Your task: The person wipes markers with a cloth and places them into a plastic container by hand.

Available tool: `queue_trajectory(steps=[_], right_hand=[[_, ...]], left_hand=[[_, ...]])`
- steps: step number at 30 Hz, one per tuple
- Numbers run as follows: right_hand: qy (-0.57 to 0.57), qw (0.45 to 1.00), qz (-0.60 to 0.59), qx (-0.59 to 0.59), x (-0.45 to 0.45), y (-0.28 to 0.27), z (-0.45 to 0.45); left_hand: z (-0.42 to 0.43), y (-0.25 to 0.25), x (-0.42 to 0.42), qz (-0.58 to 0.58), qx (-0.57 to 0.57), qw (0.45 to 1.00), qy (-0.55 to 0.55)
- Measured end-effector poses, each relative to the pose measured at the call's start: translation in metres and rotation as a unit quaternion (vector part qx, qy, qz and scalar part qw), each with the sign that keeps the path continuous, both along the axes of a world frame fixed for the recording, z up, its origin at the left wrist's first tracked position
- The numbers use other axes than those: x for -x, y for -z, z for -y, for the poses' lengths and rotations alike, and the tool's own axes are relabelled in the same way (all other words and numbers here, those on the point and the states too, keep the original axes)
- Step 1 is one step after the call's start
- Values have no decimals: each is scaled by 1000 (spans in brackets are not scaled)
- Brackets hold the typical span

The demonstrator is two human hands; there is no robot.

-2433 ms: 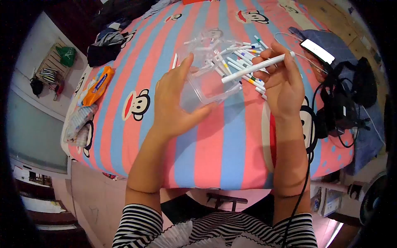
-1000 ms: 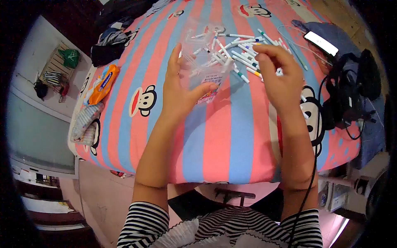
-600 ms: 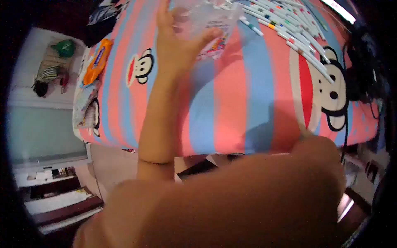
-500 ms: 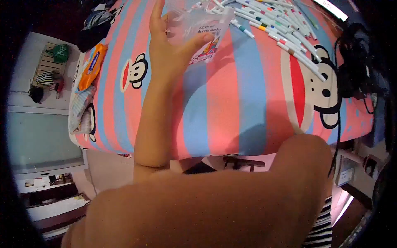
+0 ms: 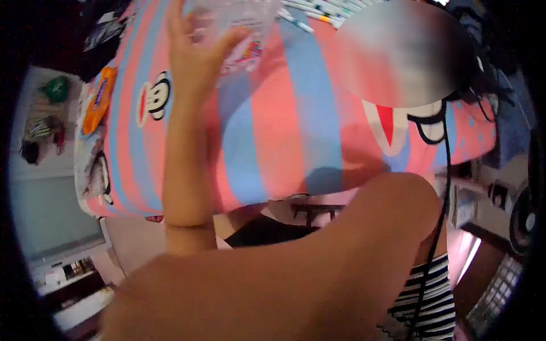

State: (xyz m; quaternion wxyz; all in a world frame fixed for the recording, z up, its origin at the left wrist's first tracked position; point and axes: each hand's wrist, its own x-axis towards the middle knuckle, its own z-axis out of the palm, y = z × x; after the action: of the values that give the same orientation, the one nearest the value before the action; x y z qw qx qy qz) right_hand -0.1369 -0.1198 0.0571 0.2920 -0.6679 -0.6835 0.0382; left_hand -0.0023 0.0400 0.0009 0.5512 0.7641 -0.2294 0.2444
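Observation:
Near the top of the head view, my left hand [image 5: 196,65] is closed around a clear plastic marker case [image 5: 250,34]. My thumb lies across the case's near face, beside a small colourful print, and the fingers go around its left side. The case is held over the striped bedding and is blurred. Just right of it, several white markers [image 5: 321,17] with coloured bands lie in a loose pile, partly covered by a blurred oval patch. My right hand is out of view.
Pink and blue striped bedding [image 5: 278,148] with cartoon faces spreads under my arm. An orange packet [image 5: 99,99] lies on its left edge. A black cable [image 5: 447,170] hangs at right. A bare bent limb [image 5: 273,284] fills the foreground, with striped cloth [image 5: 429,295] beside it.
The whole view has shifted, so the bedding, hand and case appear farther left and higher. My left hand keeps its hold on the case. A blurred oval now covers much of the marker pile.

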Motion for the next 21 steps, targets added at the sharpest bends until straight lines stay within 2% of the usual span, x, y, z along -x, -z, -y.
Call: queue_trajectory(steps=[5, 6, 9, 10, 13, 16, 18, 21], right_hand=[[-8, 1000, -25, 7, 3, 4, -2], [-7, 999, -30, 6, 3, 2, -1], [-14, 999, -40, 21, 9, 1, 1], [-13, 999, -42, 24, 11, 1, 2], [-15, 999, -43, 25, 15, 1, 4], [-10, 999, -44, 18, 15, 2, 3], [-8, 999, -50, 15, 14, 3, 3], [-11, 998, -63, 14, 13, 9, 3]], left_hand=[[-8, -1, 7, -29, 42, 998, -25], [-8, -7, 17, -66, 128, 987, 65], [1, 0, 14, -57, 52, 996, -44], [-8, 0, 5, 36, -71, 993, -89], [7, -1, 7, -29, 9, 999, -36], [18, -1, 12, -70, 47, 996, -33], [15, 8, 6, -41, 50, 996, -55], [10, 9, 1, -51, 81, 995, -15]])
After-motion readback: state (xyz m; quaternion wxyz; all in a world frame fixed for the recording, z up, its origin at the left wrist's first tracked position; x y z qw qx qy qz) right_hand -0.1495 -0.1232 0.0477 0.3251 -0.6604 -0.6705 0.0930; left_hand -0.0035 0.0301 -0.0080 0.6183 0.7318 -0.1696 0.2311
